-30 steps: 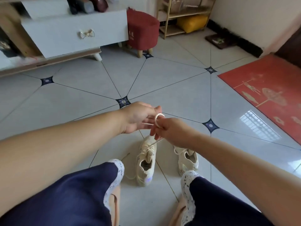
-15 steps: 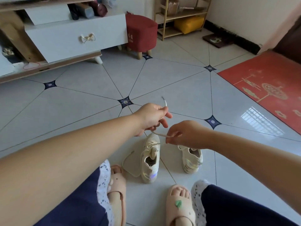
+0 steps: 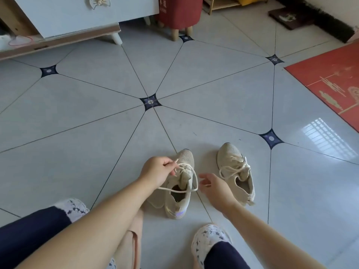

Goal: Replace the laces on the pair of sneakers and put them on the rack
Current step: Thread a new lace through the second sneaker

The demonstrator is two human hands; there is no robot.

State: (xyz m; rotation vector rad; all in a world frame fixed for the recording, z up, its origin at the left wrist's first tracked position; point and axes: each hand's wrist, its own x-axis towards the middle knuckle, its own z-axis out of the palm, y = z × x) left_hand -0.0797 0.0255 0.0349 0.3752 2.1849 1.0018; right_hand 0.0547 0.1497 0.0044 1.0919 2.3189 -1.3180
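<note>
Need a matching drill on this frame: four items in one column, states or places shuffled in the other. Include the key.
Column 1
1. left hand
2. left sneaker
3. right sneaker
4. stool

Column 2
A. red, beside the white cabinet
B. pinches the end of the loose lace
C. on the floor, no hand touching it
D. loose lace looped across its opening

Pairs: 1-B, 2-D, 3-C, 4-A

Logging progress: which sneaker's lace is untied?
The left sneaker, nearer the person: the left hand pinches its loose lace, which loops over the opening. The right sneaker looks tied.
</note>
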